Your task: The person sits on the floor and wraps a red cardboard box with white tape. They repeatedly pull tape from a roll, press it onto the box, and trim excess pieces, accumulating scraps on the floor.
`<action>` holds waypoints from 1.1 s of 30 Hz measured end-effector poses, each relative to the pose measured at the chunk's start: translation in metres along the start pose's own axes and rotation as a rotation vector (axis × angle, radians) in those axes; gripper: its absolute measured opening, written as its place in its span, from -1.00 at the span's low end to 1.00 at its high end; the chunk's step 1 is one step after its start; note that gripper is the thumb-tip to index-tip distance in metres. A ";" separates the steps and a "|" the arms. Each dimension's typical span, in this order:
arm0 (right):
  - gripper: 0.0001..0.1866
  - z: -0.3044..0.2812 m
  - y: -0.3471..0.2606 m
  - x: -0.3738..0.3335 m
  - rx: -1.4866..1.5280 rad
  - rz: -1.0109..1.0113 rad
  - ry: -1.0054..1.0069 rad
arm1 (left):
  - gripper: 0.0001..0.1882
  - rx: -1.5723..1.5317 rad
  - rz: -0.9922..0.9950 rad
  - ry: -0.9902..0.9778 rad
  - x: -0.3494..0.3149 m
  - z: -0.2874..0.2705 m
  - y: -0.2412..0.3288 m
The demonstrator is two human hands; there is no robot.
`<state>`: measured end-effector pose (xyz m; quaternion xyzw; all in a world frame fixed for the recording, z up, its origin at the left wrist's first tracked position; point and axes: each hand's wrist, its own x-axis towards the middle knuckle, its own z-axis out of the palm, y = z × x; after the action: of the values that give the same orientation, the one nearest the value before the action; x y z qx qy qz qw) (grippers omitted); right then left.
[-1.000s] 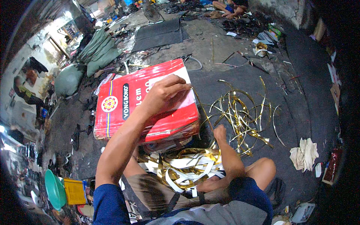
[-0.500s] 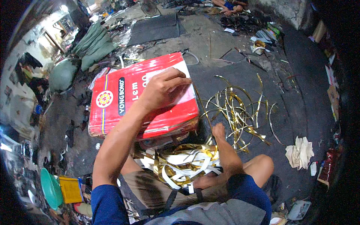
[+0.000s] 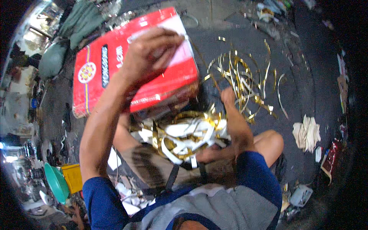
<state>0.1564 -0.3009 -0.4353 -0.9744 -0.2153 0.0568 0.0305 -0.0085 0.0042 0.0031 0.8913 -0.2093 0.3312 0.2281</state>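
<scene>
A red box (image 3: 134, 90) with a pale panel stands in front of me. My left hand (image 3: 151, 50) is over its top near the right edge, blurred, fingers bent and close together; whether they grip anything cannot be made out. From that edge a narrow gold strip (image 3: 205, 63) slants down to my right hand (image 3: 229, 96), whose fingers are closed around it beside the box. In my lap lies a heap of wider gold and white strips (image 3: 195, 134). Thin cut gold strips (image 3: 245, 82) are tangled on the dark floor right of my right hand.
A crumpled cream cloth (image 3: 306, 134) lies on the floor at the right, near a dark red packet (image 3: 332, 159). To my left are a green basin (image 3: 55, 182) and a yellow container (image 3: 72, 178). Grey-green sacking (image 3: 78, 23) is at the far left.
The view has tilted, so most things sit higher in it. My right hand stays closed on the strip. My left hand remains over the box's right edge, now blurred by motion.
</scene>
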 end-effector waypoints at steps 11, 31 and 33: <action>-0.72 -0.082 0.119 0.028 0.213 0.833 0.117 | -0.29 0.193 -0.038 -0.383 0.002 -0.015 0.006; -0.69 -0.140 -0.179 -0.175 0.568 -0.667 -0.598 | -0.51 0.065 -0.570 -0.374 -0.183 0.045 0.144; -0.70 -0.206 -0.180 -0.198 0.674 -0.727 -0.554 | -0.54 0.043 -0.726 -0.438 -0.208 0.042 0.143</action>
<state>-0.0709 -0.2288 -0.1966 -0.7227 -0.5070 0.3617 0.2998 -0.2071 -0.0882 -0.1299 0.9611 0.0815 0.0365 0.2614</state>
